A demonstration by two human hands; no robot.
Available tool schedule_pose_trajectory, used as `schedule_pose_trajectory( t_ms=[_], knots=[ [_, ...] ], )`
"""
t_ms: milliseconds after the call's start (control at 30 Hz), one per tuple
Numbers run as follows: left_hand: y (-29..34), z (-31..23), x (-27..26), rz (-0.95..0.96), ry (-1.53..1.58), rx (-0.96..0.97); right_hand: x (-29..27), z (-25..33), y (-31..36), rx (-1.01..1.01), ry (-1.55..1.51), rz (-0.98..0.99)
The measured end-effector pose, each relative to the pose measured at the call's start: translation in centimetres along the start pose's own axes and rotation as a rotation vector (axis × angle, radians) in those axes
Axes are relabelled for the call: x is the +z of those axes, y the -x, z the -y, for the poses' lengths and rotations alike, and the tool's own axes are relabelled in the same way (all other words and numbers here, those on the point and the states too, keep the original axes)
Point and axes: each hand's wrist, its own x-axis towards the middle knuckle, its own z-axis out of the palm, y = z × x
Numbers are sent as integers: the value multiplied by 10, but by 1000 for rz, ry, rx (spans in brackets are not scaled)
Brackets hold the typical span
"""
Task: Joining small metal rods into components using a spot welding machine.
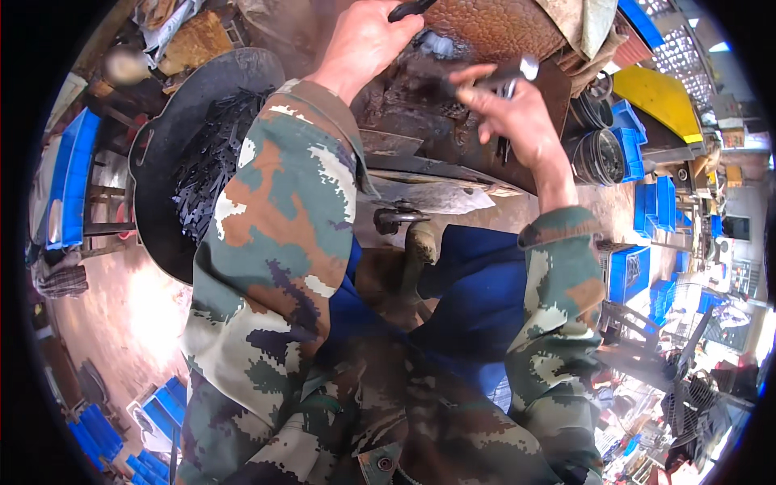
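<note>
My left hand [365, 42] is closed round a black, handle-like piece [411, 10] at the top of the view; its far end is cut off by the frame. To the right, above the dark, grimy workbench [485, 158], my right hand [517, 117] is smeared by motion. Its fingers are bent round a dark tool with a shiny rounded metal end [529, 66], whose exact kind I cannot make out. Between the hands lies a small whitish, translucent lump [437, 45], beside a brown, pitted slab [493, 28].
A big black pan [158, 170] stands left of my arm, with many thin dark metal pieces [212, 158] in it. Round dark tins [600, 156] and blue bins [626, 129] are at the bench's right. More blue crates [73, 178] are at the left; a fan [695, 396] stands lower right.
</note>
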Motion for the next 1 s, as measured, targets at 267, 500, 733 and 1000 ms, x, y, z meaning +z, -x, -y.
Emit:
schedule_pose_trajectory(
  t_ms=[267,500,733,1000],
  knots=[
    [1,22,21,312,-152,-31,28,-32,67,-440,745,211],
    [7,51,21,558,-318,-41,20,-20,57,-221,454,297],
    [5,75,31,772,-156,-172,0,-9,29,94,-84,-122],
    [-2,49,30,468,179,-236,11,-14,-4,105,-569,-360]
  ],
)
